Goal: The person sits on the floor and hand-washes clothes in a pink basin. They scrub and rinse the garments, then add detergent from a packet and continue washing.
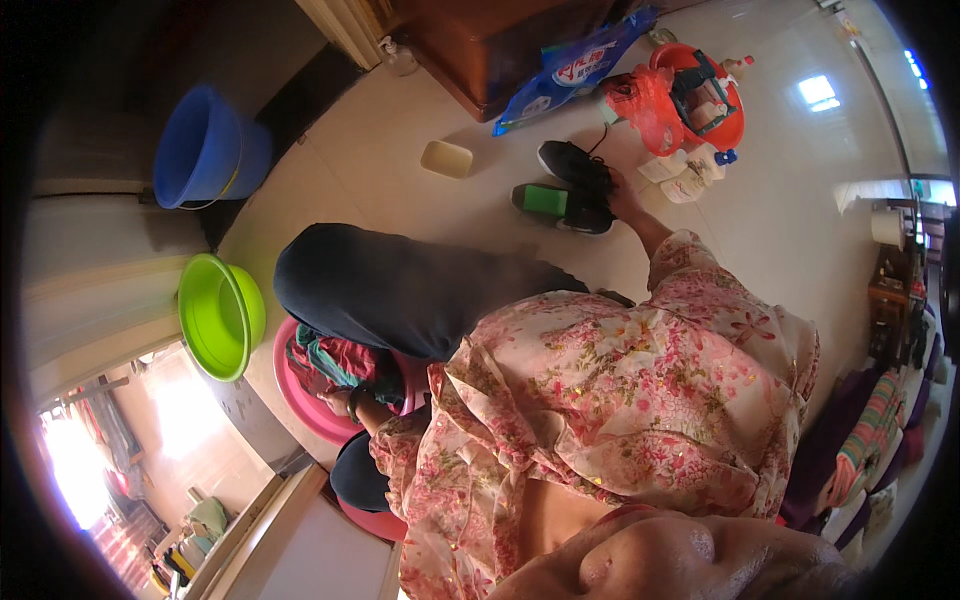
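Observation:
My right hand (621,196) grips the heel end of a black shoe (577,169) with a white sole edge and a loose lace. Close beside it a second dark shoe (589,217) lies on the floor. A green rectangular block (545,201) rests by that shoe's toe end. My left hand (337,401), with a bangle at its wrist, is at a pink basin (300,412) between my legs. Red and green wet-looking cloth (337,360) fills the basin. Whether those fingers hold the cloth is too small to tell.
A cream tray (447,160) lies ahead on the tiles. Leftward stand a blue bucket (251,154) and a green basin (251,300). A blue detergent bag (574,71) leans on brown furniture (480,52). Nearby are a red basin (731,124) of bottles and several white bottles (684,185).

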The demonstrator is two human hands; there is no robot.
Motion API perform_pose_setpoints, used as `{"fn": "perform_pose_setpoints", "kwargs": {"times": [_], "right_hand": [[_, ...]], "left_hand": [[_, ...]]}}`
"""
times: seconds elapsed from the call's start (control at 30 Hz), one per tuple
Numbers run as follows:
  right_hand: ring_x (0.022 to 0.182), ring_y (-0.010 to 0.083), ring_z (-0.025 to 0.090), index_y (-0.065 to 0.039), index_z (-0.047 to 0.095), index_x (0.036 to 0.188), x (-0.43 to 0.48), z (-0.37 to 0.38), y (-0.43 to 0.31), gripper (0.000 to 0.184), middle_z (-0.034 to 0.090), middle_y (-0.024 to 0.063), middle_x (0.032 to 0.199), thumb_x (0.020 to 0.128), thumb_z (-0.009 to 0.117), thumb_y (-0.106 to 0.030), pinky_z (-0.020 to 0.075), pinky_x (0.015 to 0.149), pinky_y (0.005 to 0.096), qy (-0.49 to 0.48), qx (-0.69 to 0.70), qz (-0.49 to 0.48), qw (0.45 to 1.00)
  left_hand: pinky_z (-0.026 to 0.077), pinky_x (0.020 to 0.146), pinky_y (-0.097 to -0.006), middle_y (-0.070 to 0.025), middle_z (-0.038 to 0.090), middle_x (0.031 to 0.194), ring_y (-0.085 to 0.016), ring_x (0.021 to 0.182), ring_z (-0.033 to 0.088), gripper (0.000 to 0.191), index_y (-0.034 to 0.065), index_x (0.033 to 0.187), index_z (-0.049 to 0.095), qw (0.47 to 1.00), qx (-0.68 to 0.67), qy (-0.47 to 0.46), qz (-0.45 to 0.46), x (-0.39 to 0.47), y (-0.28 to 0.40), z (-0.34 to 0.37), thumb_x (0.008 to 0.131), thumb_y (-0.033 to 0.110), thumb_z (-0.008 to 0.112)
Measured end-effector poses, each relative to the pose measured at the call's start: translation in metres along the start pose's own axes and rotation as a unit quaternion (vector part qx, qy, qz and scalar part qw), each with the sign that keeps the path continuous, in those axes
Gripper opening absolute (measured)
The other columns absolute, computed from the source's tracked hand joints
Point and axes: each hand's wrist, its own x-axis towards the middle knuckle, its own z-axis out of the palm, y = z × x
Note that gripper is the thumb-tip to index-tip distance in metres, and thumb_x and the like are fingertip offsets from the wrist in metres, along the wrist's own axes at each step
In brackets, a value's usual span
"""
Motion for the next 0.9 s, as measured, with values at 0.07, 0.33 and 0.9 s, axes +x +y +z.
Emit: {"fn": "perform_pose_setpoints", "kwargs": {"times": [0.07,0.33,0.9], "right_hand": [[0.114,0.0267,0.049,-0.001,0.039,0.126,-0.025,-0.004,0.017,0.057,0.049,0.0174,0.123,0.071,0.05,0.01,0.0418,0.093,0.0344,0.02,-0.069,0.08,0.994],[0.105,0.0369,0.05,0.0,0.048,0.115,-0.044,-0.044,0.021,0.045,0.053,0.0236,0.11,0.071,0.055,-0.004,0.0412,0.089,0.0411,0.184,-0.149,0.211,0.948],[0.101,0.0371,0.051,0.002,0.055,0.1,-0.024,-0.112,0.01,0.031,0.056,0.0219,0.104,0.072,0.056,-0.012,0.0418,0.086,0.0412,0.349,-0.177,0.21,0.896]], "left_hand": [[0.044,0.071,-0.0361,-0.0121,0.061,0.087,-0.025,0.079,0.057,0.052,-0.0012,0.098,0.061,1.0,0.001,-0.002,0.002,-0.001,0.001,-0.001,0.087,0.047,0.046],[0.043,0.069,-0.0355,-0.011,0.061,0.085,-0.025,0.077,0.057,0.051,-0.001,0.096,0.061,1.0,-0.008,0.0,0.005,-0.001,0.005,-0.007,0.087,0.047,0.047],[0.043,0.066,-0.0343,-0.0088,0.06,0.08,-0.023,0.072,0.056,0.05,-0.0005,0.093,0.062,0.999,-0.033,0.011,0.001,0.002,0.005,-0.024,0.086,0.047,0.048]]}}
